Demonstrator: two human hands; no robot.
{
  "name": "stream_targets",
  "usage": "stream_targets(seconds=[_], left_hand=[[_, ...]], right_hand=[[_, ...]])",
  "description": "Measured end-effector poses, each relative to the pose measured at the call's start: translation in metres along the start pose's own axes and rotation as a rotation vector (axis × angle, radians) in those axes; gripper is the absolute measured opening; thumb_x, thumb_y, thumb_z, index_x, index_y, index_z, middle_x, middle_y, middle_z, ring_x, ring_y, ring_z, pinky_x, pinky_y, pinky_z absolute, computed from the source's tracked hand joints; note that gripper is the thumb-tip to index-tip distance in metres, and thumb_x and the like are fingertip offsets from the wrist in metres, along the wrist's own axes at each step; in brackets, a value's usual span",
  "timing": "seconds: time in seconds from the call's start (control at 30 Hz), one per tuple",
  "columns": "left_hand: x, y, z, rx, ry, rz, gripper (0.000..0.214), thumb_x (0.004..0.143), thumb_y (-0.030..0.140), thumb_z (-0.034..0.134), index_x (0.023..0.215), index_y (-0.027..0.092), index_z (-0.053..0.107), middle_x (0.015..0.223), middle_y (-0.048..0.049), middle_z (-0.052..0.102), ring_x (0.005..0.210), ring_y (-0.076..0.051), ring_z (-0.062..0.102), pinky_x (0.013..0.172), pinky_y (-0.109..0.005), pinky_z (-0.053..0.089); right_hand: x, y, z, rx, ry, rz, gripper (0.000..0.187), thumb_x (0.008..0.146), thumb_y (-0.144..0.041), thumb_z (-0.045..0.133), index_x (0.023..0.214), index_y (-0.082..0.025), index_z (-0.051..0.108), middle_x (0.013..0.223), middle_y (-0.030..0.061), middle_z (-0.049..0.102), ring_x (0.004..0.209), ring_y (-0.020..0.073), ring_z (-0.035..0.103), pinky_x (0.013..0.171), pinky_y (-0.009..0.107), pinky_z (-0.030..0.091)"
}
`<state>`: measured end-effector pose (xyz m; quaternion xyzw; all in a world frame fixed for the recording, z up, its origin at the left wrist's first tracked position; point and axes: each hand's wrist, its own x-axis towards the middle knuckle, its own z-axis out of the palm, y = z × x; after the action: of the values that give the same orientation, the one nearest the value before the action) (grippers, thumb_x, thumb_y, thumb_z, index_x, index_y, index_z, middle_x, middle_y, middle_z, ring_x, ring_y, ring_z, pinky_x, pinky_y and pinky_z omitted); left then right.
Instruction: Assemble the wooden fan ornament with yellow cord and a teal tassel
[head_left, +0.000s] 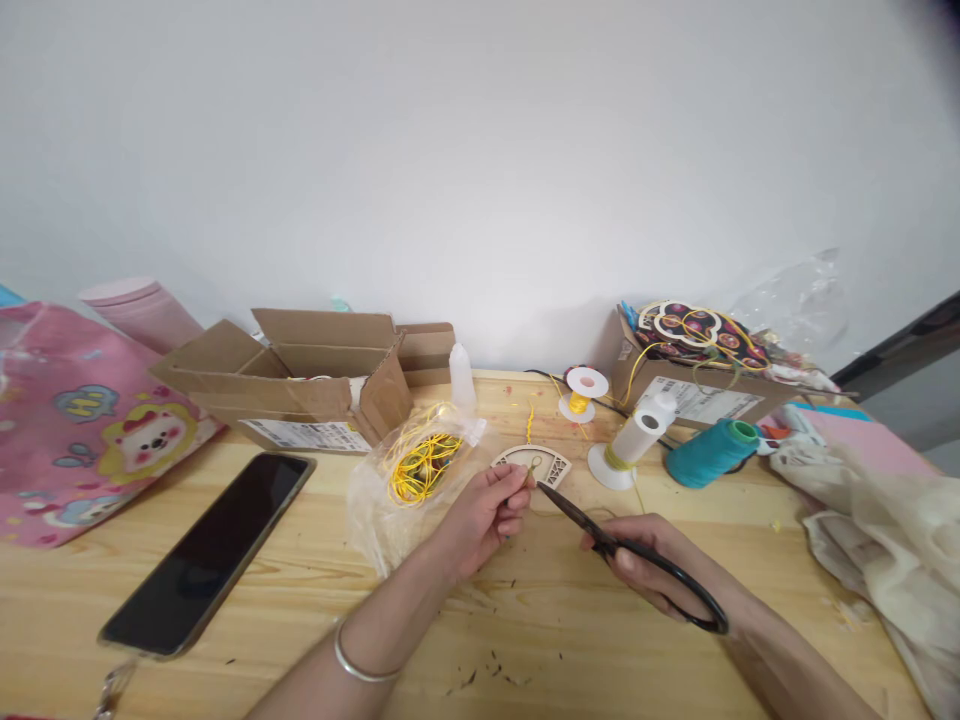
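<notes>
Between the thumb and fingers of my left hand [491, 505] a thin olive-coloured cord [535, 463] is pinched, with a small loop standing up from the fingertips. My right hand [649, 560] grips a pair of black-handled scissors [637, 553], whose blades point at the cord beside my left fingertips. Whether the blades touch the cord I cannot tell. Just behind my left hand lies a fan-shaped wooden piece [556, 468] with cut-out patterns, partly hidden by the fingers. A twisted yellow cord [530, 424] runs up from its top edge.
Left of my hands are a clear bag of yellow cord [424, 470], a phone [206, 555] and an open cardboard box [322, 400]. At right stand a yellow thread spool [580, 402], a white spool [634, 440], a teal thread cone [709, 455], a filled box [697, 395] and cream cloth [885, 540].
</notes>
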<state>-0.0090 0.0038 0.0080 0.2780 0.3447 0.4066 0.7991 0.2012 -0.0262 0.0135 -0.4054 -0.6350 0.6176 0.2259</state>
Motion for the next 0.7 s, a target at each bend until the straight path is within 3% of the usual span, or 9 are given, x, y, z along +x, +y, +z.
stream_targets(seconds=[0.1, 0.2, 0.33, 0.43, 0.53, 0.63, 0.7], left_hand=[[-0.001, 0.0, 0.002, 0.118, 0.063, 0.088, 0.023, 0.069, 0.035, 0.059, 0.069, 0.012, 0.055, 0.067, -0.0007, 0.049, 0.048, -0.002, 0.034, 0.036, -0.013, 0.015], [-0.002, 0.0, 0.004, 0.253, 0.093, 0.132, 0.027, 0.07, 0.038, 0.057, 0.072, 0.011, 0.06, 0.057, 0.0014, 0.044, 0.047, -0.004, 0.031, 0.038, -0.015, 0.016], [-0.002, -0.001, 0.006, 0.312, 0.113, 0.171, 0.027, 0.069, 0.038, 0.059, 0.073, 0.011, 0.063, 0.05, 0.0049, 0.035, 0.045, -0.004, 0.025, 0.04, -0.017, 0.017], [-0.002, -0.003, 0.006, 0.315, 0.118, 0.172, 0.027, 0.068, 0.035, 0.06, 0.08, 0.011, 0.064, 0.053, 0.003, 0.042, 0.045, -0.004, 0.028, 0.04, -0.018, 0.019], [-0.001, -0.005, 0.006, 0.295, 0.096, 0.176, 0.027, 0.069, 0.032, 0.06, 0.087, 0.011, 0.064, 0.061, -0.0007, 0.05, 0.046, -0.004, 0.031, 0.041, -0.018, 0.02], [-0.001, -0.007, 0.005, 0.297, 0.086, 0.164, 0.026, 0.069, 0.03, 0.06, 0.088, 0.012, 0.064, 0.064, -0.0018, 0.051, 0.046, -0.003, 0.03, 0.042, -0.018, 0.019], [-0.001, -0.008, 0.005, 0.314, 0.088, 0.152, 0.026, 0.068, 0.029, 0.061, 0.088, 0.012, 0.065, 0.06, -0.0006, 0.05, 0.045, -0.003, 0.029, 0.041, -0.018, 0.017]], right_hand=[[-0.015, 0.0, -0.013, -0.303, 0.088, -0.038, 0.038, 0.073, -0.042, 0.053, 0.1, -0.016, 0.06, 0.08, 0.0079, 0.062, 0.061, 0.0156, 0.057, 0.05, 0.023, 0.046], [-0.038, 0.013, -0.032, -0.696, 0.252, -0.005, 0.039, 0.07, -0.031, 0.056, 0.108, -0.021, 0.057, 0.102, 0.0093, 0.062, 0.086, 0.0247, 0.06, 0.07, 0.033, 0.049], [-0.073, 0.038, -0.059, -1.021, 0.409, 0.043, 0.037, 0.071, -0.026, 0.052, 0.107, -0.021, 0.057, 0.103, 0.0087, 0.063, 0.087, 0.0257, 0.061, 0.068, 0.033, 0.052], [-0.09, 0.048, -0.072, -1.092, 0.409, 0.109, 0.038, 0.076, -0.029, 0.046, 0.112, -0.021, 0.054, 0.102, 0.0086, 0.063, 0.083, 0.0233, 0.062, 0.062, 0.03, 0.053], [-0.092, 0.042, -0.073, -1.146, 0.455, 0.059, 0.039, 0.075, -0.031, 0.047, 0.11, -0.018, 0.055, 0.099, 0.0119, 0.062, 0.082, 0.0234, 0.061, 0.065, 0.032, 0.051], [-0.071, 0.022, -0.054, -1.074, 0.572, -0.07, 0.031, 0.077, -0.032, 0.047, 0.102, -0.018, 0.06, 0.092, 0.0117, 0.062, 0.079, 0.0217, 0.059, 0.069, 0.033, 0.048], [-0.046, 0.006, -0.033, -0.885, 0.53, -0.142, 0.028, 0.078, -0.033, 0.047, 0.099, -0.019, 0.061, 0.085, 0.0096, 0.062, 0.073, 0.0183, 0.058, 0.065, 0.03, 0.047]])
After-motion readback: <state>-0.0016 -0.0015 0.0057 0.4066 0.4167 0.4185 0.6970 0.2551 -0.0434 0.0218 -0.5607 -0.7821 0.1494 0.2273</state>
